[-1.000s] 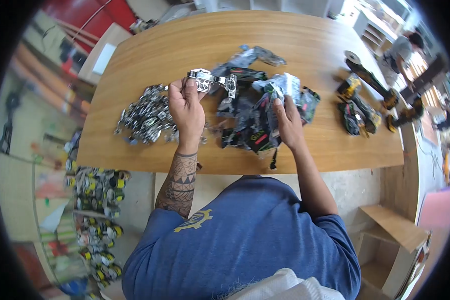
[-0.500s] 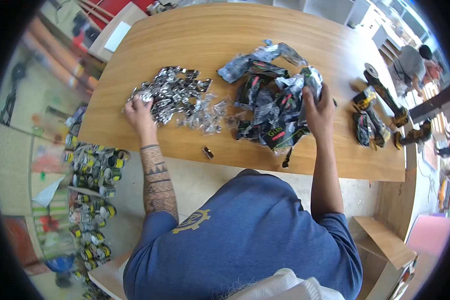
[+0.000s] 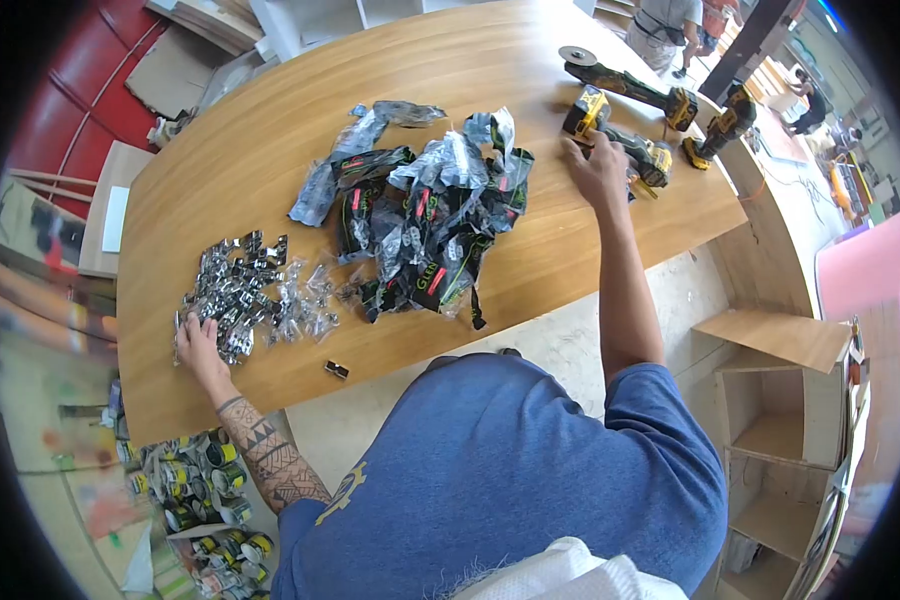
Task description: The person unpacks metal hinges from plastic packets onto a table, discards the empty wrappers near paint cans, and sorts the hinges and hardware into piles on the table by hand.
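My left hand [image 3: 200, 348] rests at the near left edge of a heap of shiny metal hinges [image 3: 232, 290], its fingers apart on the pieces. At the right of the table, my right hand [image 3: 600, 172] reaches palm down against a yellow and black power tool [image 3: 587, 110], thumb and fingers apart; what lies under the palm is hidden. Between the hands is a pile of crumpled black and clear plastic packets [image 3: 435, 215]. Small clear bags [image 3: 305, 305] lie beside the hinges, and one small dark metal piece [image 3: 336, 370] lies near the front edge.
An angle grinder [image 3: 630, 88] and another power tool [image 3: 725, 125] are at the back right of the wooden table [image 3: 530, 275]. Cans [image 3: 210, 480] stand below on the left, an open shelf unit [image 3: 780, 420] on the right. People are in the background at upper right.
The hinge held up earlier is no longer in the air; my left hand went down to the heap. My right hand left the packets for the tools. The view has swung to the right.
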Motion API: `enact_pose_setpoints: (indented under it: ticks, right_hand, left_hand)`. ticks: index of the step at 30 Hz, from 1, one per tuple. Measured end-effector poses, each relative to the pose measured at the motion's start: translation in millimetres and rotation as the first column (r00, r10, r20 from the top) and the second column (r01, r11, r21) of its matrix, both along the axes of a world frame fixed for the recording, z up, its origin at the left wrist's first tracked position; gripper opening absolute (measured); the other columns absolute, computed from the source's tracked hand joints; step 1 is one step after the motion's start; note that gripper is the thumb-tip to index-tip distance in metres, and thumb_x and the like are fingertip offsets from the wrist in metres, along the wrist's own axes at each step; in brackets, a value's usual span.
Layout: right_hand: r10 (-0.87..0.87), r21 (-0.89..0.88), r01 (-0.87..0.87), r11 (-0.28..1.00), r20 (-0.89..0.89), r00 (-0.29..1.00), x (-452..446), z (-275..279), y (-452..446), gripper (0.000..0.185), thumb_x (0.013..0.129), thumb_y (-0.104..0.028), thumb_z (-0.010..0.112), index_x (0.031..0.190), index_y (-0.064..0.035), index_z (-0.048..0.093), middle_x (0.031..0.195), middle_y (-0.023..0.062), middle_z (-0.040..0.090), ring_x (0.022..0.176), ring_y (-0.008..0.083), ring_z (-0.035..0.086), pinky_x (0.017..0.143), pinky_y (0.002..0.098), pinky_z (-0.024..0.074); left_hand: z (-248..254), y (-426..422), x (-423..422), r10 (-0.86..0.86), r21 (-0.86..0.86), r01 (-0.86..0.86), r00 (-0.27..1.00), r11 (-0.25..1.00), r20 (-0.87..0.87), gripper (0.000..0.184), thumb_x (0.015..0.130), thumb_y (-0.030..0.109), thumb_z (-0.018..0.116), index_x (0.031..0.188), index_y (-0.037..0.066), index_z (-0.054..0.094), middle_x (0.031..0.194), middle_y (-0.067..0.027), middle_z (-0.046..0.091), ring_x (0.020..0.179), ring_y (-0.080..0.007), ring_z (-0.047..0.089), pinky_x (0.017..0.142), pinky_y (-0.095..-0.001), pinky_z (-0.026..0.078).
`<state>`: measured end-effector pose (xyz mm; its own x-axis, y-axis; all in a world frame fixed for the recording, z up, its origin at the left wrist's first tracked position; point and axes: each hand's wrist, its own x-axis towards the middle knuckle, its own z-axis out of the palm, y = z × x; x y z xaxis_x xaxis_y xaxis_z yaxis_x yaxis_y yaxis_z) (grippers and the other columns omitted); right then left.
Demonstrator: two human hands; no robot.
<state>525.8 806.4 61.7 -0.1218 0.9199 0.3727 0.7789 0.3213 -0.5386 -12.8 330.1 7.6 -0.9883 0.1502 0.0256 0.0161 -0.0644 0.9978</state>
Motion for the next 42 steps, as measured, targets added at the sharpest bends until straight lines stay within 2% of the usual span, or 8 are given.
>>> enact_pose_setpoints:
  ticks: [6,14,17,18,21,27,36,42]
  right_hand:
    - [-0.107,-0.049,0.146,0.988,0.466,0.878,52.8,-43.0,-1.5,0.062,0.085,-0.039,0.085,0.135,-0.0069,0.065,0.14,0.0227,0.054,0.126,0.0449,0.054,0.105,0.0533,0.0466]
    - [-0.045,0.495,0.069,0.866,-0.06,0.997,62.2,-69.1,-7.1,0.02,0.103,-0.013,0.066,0.121,-0.0074,0.069,0.109,0.0112,0.068,0.102,0.0296,0.067,0.09,0.0428,0.0526]
    - [0.217,0.019,-0.458,0.889,-0.898,0.383,42.7,-53.7,-38.3,0.021,0.11,-0.014,0.054,0.125,-0.0025,0.063,0.112,0.0092,0.07,0.101,0.0203,0.07,0.09,0.0367,0.057]
    - [0.056,-0.024,-0.605,0.796,-0.992,0.112,34.8,-47.9,-50.5,0.023,0.112,-0.015,0.051,0.128,-0.0006,0.06,0.114,0.0094,0.071,0.102,0.018,0.071,0.091,0.0354,0.0589]
    - [-0.064,0.041,-0.836,0.547,-0.994,-0.09,-5.5,-11.5,-106.3,0.036,0.112,-0.014,0.045,0.144,0.0026,0.049,0.131,0.02,0.067,0.11,0.0306,0.072,0.1,0.0463,0.0586]
    - [-0.138,0.052,-0.957,0.284,-0.986,-0.094,-44.3,-4.6,-168.4,0.032,0.111,-0.013,0.049,0.141,-0.0004,0.051,0.132,0.015,0.066,0.12,0.0282,0.068,0.107,0.0464,0.0546]
    - [0.194,-0.033,-0.85,0.526,-0.968,0.158,-32.0,11.8,-165.0,0.03,0.104,-0.018,0.07,0.13,-0.0052,0.063,0.113,0.0019,0.07,0.102,0.0082,0.063,0.091,0.0272,0.0511]
    - [0.202,-0.064,-0.775,0.628,-0.949,0.243,-33.2,7.5,-166.0,0.012,0.103,-0.013,0.072,0.111,-0.0044,0.069,0.095,-0.0022,0.071,0.087,0.0036,0.063,0.077,0.0223,0.0505]
  left_hand:
    - [25.6,3.1,14.1,0.008,-0.55,-0.19,0.948,0.813,-0.317,0.071,0.101,0.04,0.071,0.145,-0.012,0.05,0.128,-0.0267,0.066,0.111,-0.0302,0.069,0.097,-0.0413,0.055]
    - [75.8,52.4,80.2,0.018,-0.477,-0.35,0.82,0.806,-0.572,0.07,0.102,0.043,0.07,0.149,-0.005,0.051,0.119,-0.02,0.069,0.1,-0.0277,0.068,0.091,-0.0406,0.054]
    - [85.9,103.5,138.3,-0.214,-0.324,0.019,0.787,0.946,-0.579,0.055,0.103,0.026,0.073,0.149,0.003,0.055,0.11,-0.0106,0.071,0.092,-0.0143,0.065,0.083,-0.0322,0.053]
    - [98.0,121.2,168.9,-0.33,-0.383,0.167,0.85,0.908,-0.411,0.054,0.1,0.019,0.076,0.148,0.003,0.057,0.105,-0.0053,0.072,0.087,-0.0082,0.063,0.079,-0.0285,0.053]
    - [113.4,176.0,252.4,-0.674,-0.213,0.644,0.657,0.735,-0.338,0.058,0.097,0.02,0.08,0.146,0.001,0.056,0.094,-0.0002,0.07,0.087,-0.0069,0.065,0.084,-0.0273,0.055]
    - [116.5,231.9,309.7,-0.833,-0.148,0.846,0.448,0.512,-0.324,0.031,0.1,0.02,0.077,0.118,-0.003,0.067,0.08,0.0026,0.065,0.074,-0.0015,0.056,0.064,-0.0222,0.047]
    - [112.3,231.3,325.6,-0.93,-0.152,0.933,0.288,0.326,-0.228,0.014,0.103,0.01,0.071,0.111,-0.001,0.069,0.09,0.0003,0.072,0.08,-0.0009,0.063,0.067,-0.021,0.052]
    - [111.5,232.4,330.7,-0.877,-0.323,0.842,0.31,0.432,-0.367,0.017,0.103,0.007,0.066,0.118,0.0,0.064,0.097,-0.0014,0.069,0.084,-0.0014,0.06,0.072,-0.0207,0.05]
